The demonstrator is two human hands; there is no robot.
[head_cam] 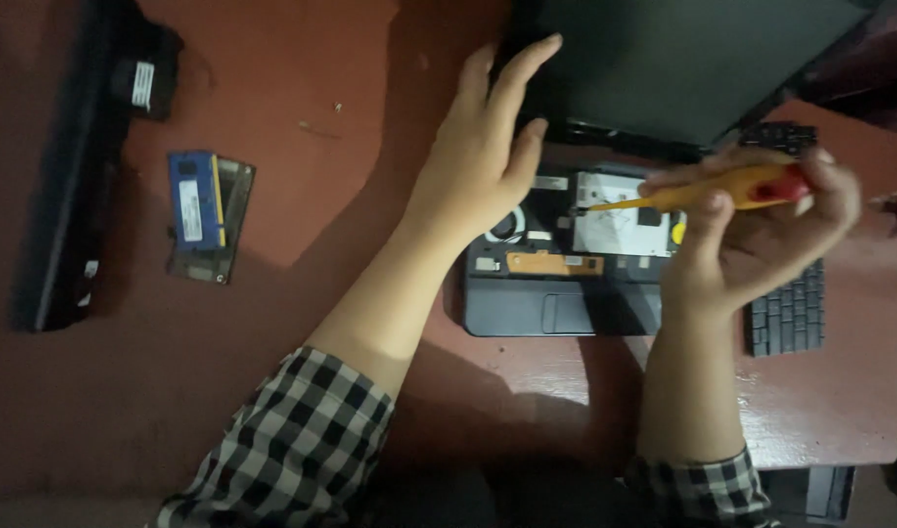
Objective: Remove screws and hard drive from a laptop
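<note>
While the small laptop lies opened up on the tabletop, these points hold:

Step in hand: disassembly of the laptop [566, 264], judged from its missing keyboard deck; the boards, a metal plate and an orange strip show inside the base.

Right hand: the right hand [752, 240] has its fingers [708, 210] clamped round a screwdriver [703, 194] with a yellow-orange handle and red cap, held nearly level, tip pointing left over the metal plate.

Left hand: the left hand [483, 147] is raised over the laptop's left rear corner, fingers spread and holding nothing; whether it touches the lid I cannot tell.

Next move, as a judgement: the tip would need to be tilted down and set squarely into a screw head; the base may want steadying so that it does not slide.

Loose keyboard: a black keyboard [789, 313] lies just right of the base, partly under the right hand.

Memory modules: a blue module and a green one [206, 210] lie together, well left of the laptop.

Dark parts: a long black piece [72, 186] lies along the far left edge.

Surface: a reddish-brown tabletop [321, 196], worn, with a few crumbs of debris.

Room: dim, with light falling from the left; little beyond the table's edge can be made out.
</note>
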